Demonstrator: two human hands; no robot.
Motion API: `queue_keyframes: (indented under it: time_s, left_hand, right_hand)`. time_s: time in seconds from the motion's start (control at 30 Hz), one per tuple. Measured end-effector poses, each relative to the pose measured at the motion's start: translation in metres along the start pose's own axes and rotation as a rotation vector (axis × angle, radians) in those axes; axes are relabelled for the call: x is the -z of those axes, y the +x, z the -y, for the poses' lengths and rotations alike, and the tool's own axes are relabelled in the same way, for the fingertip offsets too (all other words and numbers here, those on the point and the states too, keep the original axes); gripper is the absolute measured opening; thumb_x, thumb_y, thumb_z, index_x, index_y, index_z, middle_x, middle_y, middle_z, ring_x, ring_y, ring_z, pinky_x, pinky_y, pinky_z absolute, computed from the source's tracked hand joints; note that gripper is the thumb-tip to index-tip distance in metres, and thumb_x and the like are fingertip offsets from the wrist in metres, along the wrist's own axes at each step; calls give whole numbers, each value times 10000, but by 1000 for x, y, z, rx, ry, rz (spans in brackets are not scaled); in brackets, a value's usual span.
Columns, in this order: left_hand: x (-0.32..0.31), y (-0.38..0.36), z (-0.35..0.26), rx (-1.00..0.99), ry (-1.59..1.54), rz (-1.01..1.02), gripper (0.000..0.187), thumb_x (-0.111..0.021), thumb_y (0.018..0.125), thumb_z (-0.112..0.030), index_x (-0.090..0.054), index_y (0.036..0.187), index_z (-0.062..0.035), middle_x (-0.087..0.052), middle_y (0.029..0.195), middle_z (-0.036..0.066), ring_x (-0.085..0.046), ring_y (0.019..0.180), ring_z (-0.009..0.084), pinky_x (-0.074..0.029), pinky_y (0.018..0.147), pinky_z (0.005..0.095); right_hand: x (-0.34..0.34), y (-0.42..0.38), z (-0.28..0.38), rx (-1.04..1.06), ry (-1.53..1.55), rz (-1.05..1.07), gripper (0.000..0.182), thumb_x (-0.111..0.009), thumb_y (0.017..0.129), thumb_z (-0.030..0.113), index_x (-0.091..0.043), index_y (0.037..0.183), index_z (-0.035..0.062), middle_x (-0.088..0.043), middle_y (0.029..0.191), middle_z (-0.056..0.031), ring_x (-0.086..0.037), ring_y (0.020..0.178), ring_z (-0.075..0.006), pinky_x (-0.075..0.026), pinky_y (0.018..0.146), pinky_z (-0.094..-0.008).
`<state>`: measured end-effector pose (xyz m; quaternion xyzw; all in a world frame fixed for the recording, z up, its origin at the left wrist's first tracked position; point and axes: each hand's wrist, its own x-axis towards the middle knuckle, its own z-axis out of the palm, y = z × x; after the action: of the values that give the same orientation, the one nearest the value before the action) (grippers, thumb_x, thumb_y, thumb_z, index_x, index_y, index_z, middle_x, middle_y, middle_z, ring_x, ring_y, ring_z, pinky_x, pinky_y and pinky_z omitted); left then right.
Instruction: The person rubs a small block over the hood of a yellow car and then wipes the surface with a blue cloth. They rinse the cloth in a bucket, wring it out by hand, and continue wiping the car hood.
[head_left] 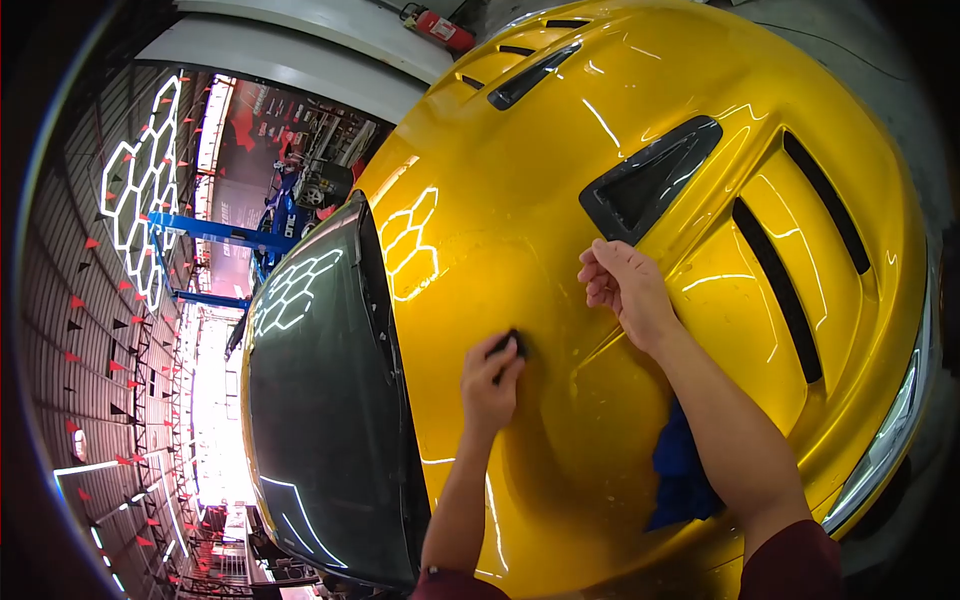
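My left hand point(490, 388) is closed around a small black pad-like piece point(510, 346), mostly hidden by the fingers, low over the yellow car hood point(520, 290). Whether it touches the surface is hard to tell. Beside the black triangular hood vent point(655, 180), my right hand point(632, 290) has its fingers curled in and the thumb against them; anything between them is too small to make out. A blue cloth point(682, 470) lies on the hood beneath my right forearm, partly hidden by it. Faint streaks and a thin bright line mark the paint between the hands.
The dark windshield point(330, 400) borders the hood on the left. Black slots point(778, 290) cut into the hood at right, and a headlight point(885, 440) sits at its edge. Behind stand a blue lift post point(225, 232) and a red fire extinguisher point(440, 28).
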<state>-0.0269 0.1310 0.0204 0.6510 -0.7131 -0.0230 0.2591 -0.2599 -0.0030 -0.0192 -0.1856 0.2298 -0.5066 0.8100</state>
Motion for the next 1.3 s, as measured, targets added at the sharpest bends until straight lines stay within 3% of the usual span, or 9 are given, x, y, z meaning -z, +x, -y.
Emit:
queue_keyframes:
  time_s: [0.2, 0.33, 0.43, 0.6, 0.67, 0.83, 0.9, 1.13, 1.3]
  left_hand:
    - [-24, 109, 63, -26, 63, -95, 228, -734, 883, -50, -746, 1108, -13, -697, 1190, 195, -654, 1097, 360, -521, 967, 404]
    - [2, -5, 14, -69, 83, -30, 275, -745, 838, 12, -750, 1112, -14, -705, 1180, 178, -653, 1107, 367, -524, 975, 419]
    - [11, -18, 11, -115, 44, 7, 323, -752, 818, 32, -739, 1137, -16, -700, 1191, 169, -659, 1088, 369, -533, 964, 425]
    - [-21, 113, 74, -113, 32, -38, 195, -713, 898, -48, -744, 1086, -4, -717, 1182, 181, -685, 1086, 338, -539, 940, 382]
    - [-23, 116, 71, -106, 56, -62, 196, -704, 903, -50, -742, 1090, -3, -718, 1191, 176, -684, 1085, 338, -538, 942, 386]
    - [19, -51, -7, -124, 28, 37, 156, -722, 844, 33, -750, 992, -6, -711, 1164, 211, -683, 1072, 370, -546, 944, 421]
    - [25, -69, -20, -140, 71, 58, 192, -714, 842, 40, -753, 1019, -23, -709, 1157, 210, -676, 1080, 377, -545, 950, 431]
    - [-50, 115, 22, -150, -15, -33, 230, -670, 878, -8, -749, 1092, -31, -699, 1162, 198, -640, 1072, 397, -495, 985, 438]
    - [-3, -47, -42, -151, 16, 113, 249, -742, 760, 25, -770, 997, -44, -699, 1194, 183, -657, 1117, 376, -500, 992, 443]
  right_hand:
    - [4, 3, 1, -21, -21, 40, 249, -621, 1035, 299, -671, 964, 66, -661, 831, -13, -599, 711, -81, -522, 668, -241]
    - [5, 2, 0, -44, 2, 15, 218, -633, 1026, 268, -674, 971, 62, -664, 838, -14, -601, 712, -84, -521, 669, -238]
    - [5, 6, 1, -20, -40, 14, 200, -633, 1022, 246, -677, 982, 55, -664, 841, -18, -604, 718, -88, -523, 675, -240]
    - [5, 2, -2, -28, -81, 37, 187, -634, 1015, 226, -679, 997, 45, -662, 856, -23, -607, 741, -91, -527, 694, -246]
    - [6, 2, -1, -26, -99, 45, 189, -635, 1014, 226, -680, 1002, 43, -661, 863, -25, -606, 751, -91, -529, 699, -249]
    - [7, 3, -1, -30, -69, 49, 189, -628, 1014, 227, -681, 998, 46, -659, 866, -24, -604, 753, -93, -527, 700, -249]
    - [6, 4, -1, -29, -64, 52, 188, -628, 1013, 227, -681, 995, 47, -659, 866, -24, -605, 752, -94, -526, 701, -249]
    - [11, 6, -5, -3, -77, 76, 192, -634, 1007, 231, -679, 991, 45, -663, 875, -28, -607, 752, -97, -528, 701, -249]
    - [8, 7, -1, -34, -59, 72, 177, -613, 1034, 215, -682, 1038, 51, -674, 884, -9, -620, 742, -73, -539, 680, -219]
